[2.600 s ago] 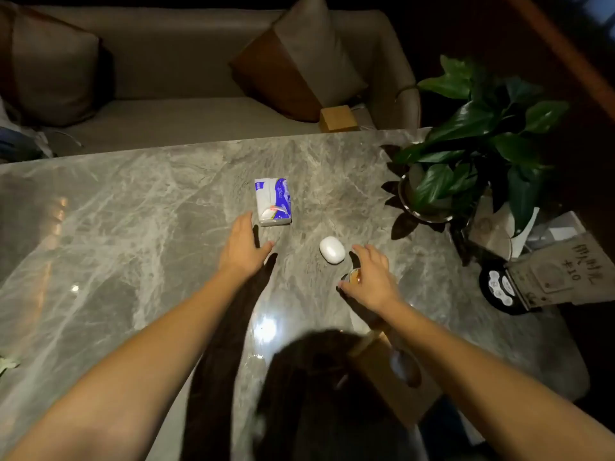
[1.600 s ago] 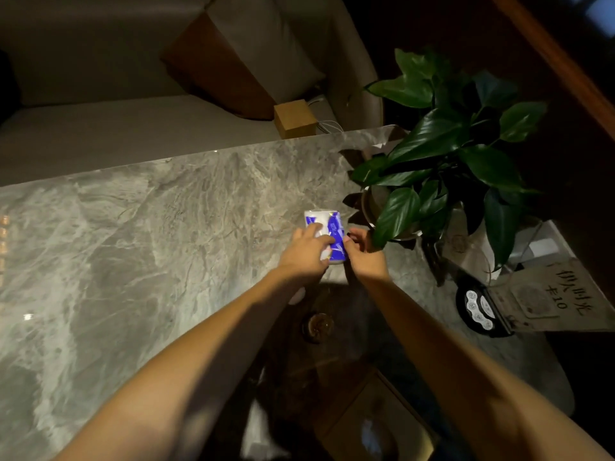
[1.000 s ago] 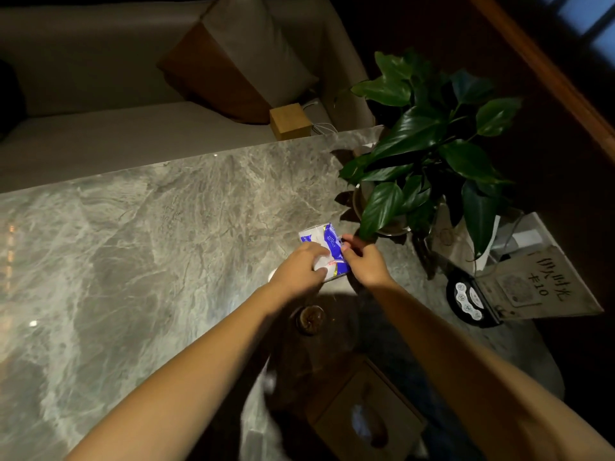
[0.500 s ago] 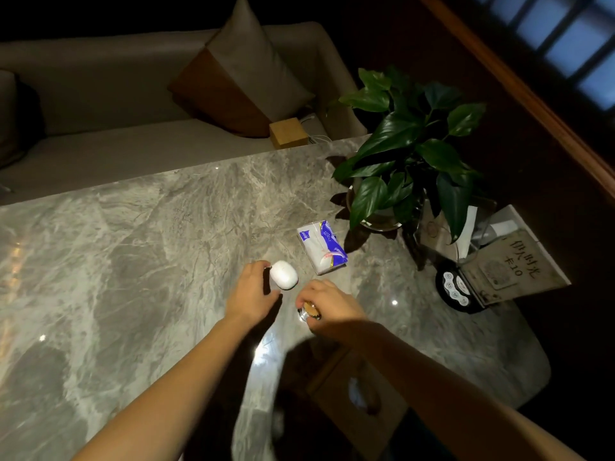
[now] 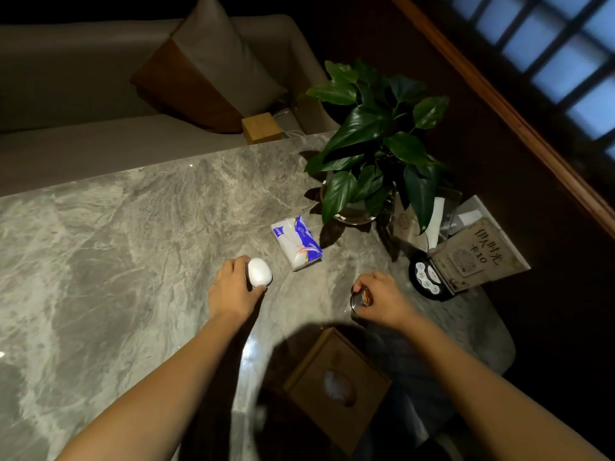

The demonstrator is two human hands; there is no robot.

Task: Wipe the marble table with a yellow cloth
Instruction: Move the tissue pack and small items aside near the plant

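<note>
The grey marble table [image 5: 109, 247] fills the left and middle of the head view. No yellow cloth shows anywhere. My left hand [image 5: 234, 289] rests on the table with its fingers wrapped round a small white rounded case [image 5: 259, 272]. My right hand [image 5: 382, 299] grips the rim of a small glass cup [image 5: 361, 299] holding something brown. A blue and white tissue pack [image 5: 297, 242] lies flat just beyond both hands, touched by neither.
A potted green plant [image 5: 376, 144] stands at the table's right end. Beside it are a black call-button disc [image 5: 427, 277] and a sign stand [image 5: 479, 254]. A wooden tissue box [image 5: 336, 384] sits near me. A sofa with a cushion [image 5: 209, 71] lies beyond the far edge.
Both hands let go of the tissue pack near the plant. My left hand closed on the white case. My right hand moved right along the table with the glass cup.
</note>
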